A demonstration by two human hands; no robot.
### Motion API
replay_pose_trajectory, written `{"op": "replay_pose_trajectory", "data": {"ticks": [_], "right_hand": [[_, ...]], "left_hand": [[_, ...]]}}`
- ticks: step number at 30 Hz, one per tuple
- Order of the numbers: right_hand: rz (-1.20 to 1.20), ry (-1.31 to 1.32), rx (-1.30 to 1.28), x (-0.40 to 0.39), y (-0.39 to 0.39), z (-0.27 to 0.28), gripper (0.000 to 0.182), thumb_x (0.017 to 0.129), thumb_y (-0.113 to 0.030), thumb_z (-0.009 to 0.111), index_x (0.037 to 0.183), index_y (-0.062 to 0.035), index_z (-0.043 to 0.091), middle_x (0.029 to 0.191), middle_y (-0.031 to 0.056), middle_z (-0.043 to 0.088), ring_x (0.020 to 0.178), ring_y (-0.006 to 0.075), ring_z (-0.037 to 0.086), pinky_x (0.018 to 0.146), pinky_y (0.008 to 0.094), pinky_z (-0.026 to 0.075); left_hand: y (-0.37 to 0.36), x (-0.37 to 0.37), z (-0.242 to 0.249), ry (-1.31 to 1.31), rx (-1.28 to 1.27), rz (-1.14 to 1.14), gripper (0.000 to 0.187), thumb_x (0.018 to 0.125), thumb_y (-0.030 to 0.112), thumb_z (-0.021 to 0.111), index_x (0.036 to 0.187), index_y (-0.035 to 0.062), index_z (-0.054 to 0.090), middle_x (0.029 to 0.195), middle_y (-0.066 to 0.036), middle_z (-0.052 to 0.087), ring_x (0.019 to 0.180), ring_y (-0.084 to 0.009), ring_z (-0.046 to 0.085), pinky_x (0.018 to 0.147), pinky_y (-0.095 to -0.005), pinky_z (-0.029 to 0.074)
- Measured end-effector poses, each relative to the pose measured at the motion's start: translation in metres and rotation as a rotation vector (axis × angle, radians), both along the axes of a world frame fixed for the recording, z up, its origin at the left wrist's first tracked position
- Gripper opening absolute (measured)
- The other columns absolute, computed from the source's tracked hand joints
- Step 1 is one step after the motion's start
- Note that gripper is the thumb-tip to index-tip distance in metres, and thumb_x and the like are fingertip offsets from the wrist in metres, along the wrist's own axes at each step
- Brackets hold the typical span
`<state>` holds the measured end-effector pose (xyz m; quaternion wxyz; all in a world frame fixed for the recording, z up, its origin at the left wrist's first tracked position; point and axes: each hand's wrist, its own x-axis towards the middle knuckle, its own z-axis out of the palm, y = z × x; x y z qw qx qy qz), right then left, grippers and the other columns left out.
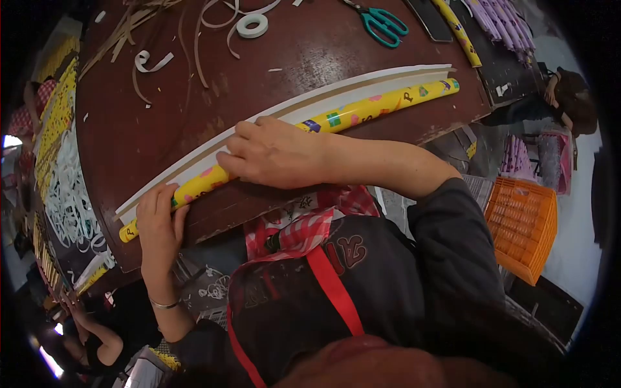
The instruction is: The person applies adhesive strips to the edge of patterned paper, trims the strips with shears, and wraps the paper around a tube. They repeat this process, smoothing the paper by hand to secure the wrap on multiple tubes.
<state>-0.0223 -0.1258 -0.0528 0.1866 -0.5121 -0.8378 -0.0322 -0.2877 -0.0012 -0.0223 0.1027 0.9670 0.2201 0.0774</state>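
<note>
A roll of yellow wrapping paper (381,105) with colourful prints lies slantwise along the table's near edge. Its white outer edge (362,81) is partly unrolled, with a brown strip running along it. Near the roll's lower left end, my left hand (158,216) grips it, fingers over the top and thumb on the near side. My right hand (275,152) lies across the middle of the roll, closed, its fingers curled down over the paper and the brown strip. The right fingertips are partly hidden, so what exactly they pinch cannot be seen.
On the dark red table (259,90) are a tape roll (251,26), teal-handled scissors (384,27), loose brown strips (197,55), a phone (429,19) and purple rolls (501,29). White strips heap (70,194) at left. An orange basket (522,223) stands right. Other people work nearby.
</note>
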Motion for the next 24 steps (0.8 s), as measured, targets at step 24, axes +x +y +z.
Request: {"op": "replay_pose_trajectory", "data": {"ticks": [24], "right_hand": [[-0.259,0.18,0.052,0.04,-0.056,-0.008,0.044,0.069,-0.025,0.081,0.106,-0.0101,0.061,0.099,0.007,0.059,0.094,0.0272,0.057,0.079,0.04,0.048]], "left_hand": [[-0.014,-0.001,-0.015,-0.104,0.003,0.093,0.043,0.077,0.013,0.077,0.117,0.0048,0.064,0.11,-0.014,0.059,0.103,-0.0331,0.057,0.089,-0.0417,0.045]]}}
